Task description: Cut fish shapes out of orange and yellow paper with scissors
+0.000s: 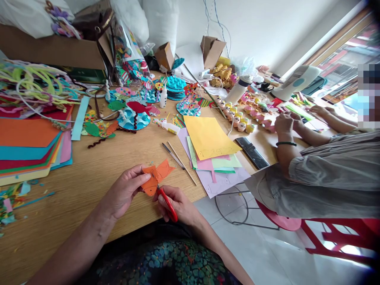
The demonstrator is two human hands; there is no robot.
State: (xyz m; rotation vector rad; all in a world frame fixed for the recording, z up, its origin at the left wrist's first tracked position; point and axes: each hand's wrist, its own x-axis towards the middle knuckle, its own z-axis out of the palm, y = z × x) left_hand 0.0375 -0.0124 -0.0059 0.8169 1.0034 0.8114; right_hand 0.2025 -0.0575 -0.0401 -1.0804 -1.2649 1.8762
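Observation:
Between the thumb and fingers of my left hand (130,188) is a piece of orange paper (151,181) with drawn lines and a small dark dot. A tail-like part of it sticks out to the upper right. My right hand (178,204) is closed around red-handled scissors (168,204), whose blades meet the lower right edge of the paper. The blade tips are partly hidden by the paper. Beyond my hands, a dark pen (173,155) and a thin wooden stick (182,163) lie on the wooden table (97,166).
Coloured sheets lie at the left (26,132), near paper scraps (12,202). Yellow paper (210,136) tops a stack at the right edge, beside a phone (252,152). Paper fish decorations (134,116) and glue bottles (163,97) stand farther back. A co-worker (332,170) sits at the right.

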